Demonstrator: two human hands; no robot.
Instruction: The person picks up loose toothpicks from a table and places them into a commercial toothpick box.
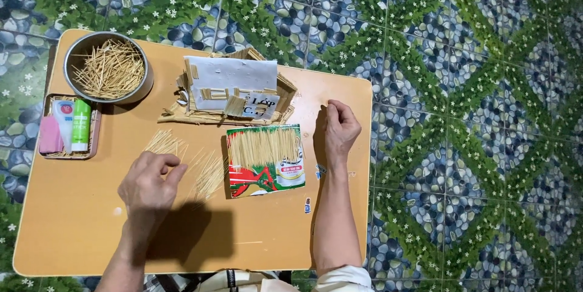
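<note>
Sticks (pixel 182 161) lie loose on counter (pixel 73 231), left of centre, beside flattened carton (pixel 265 159) bearing row of more sticks. Left hand (pixel 147 187) hovers over loose sticks, fingers (pixel 167 167) pinched; whether they hold stick, cannot tell. Right hand (pixel 340 129) rests on counter right of carton, fingers curled shut, empty. Stick house (pixel 234 91) far centre; bowl (pixel 108 67) of sticks far left; tray (pixel 68 127) with tubes left.

Low orange table (pixel 73 225) with rounded corners, set on floor tiles (pixel 473 116) patterned with blue-grey pebbles and green, white-flowered diagonal bands, under even light
</note>
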